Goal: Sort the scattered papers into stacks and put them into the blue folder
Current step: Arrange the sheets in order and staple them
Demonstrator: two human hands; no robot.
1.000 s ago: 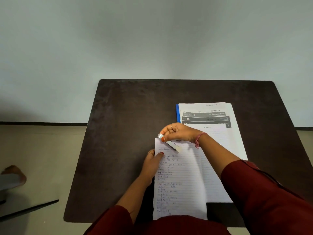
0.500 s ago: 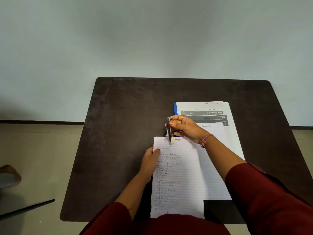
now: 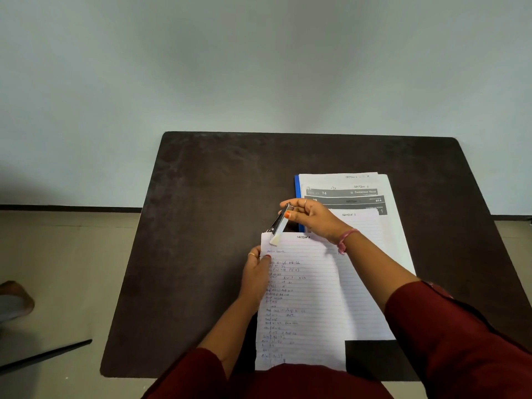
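A lined handwritten sheet (image 3: 305, 298) lies nearest me on the dark table (image 3: 207, 226), reaching to the front edge. My left hand (image 3: 256, 276) holds its left edge, thumb on top of the paper. My right hand (image 3: 312, 217) grips a small metal stapler (image 3: 278, 226), tilted with its tip at the sheet's top left corner. Behind and to the right lies a stack of papers (image 3: 371, 226), printed sheets with dark bands on top. The blue folder (image 3: 297, 191) shows only as a thin blue strip along that stack's left side.
The table's left half is bare dark wood. A pale wall rises right behind the far edge. On the floor at the left are a dark rod (image 3: 46, 355) and someone's foot (image 3: 14, 298).
My right hand turned the stapler from lying on the corner to upright, then to a slant, and lifted slightly away. The camera view shifted. My left hand stayed on the sheet's edge.
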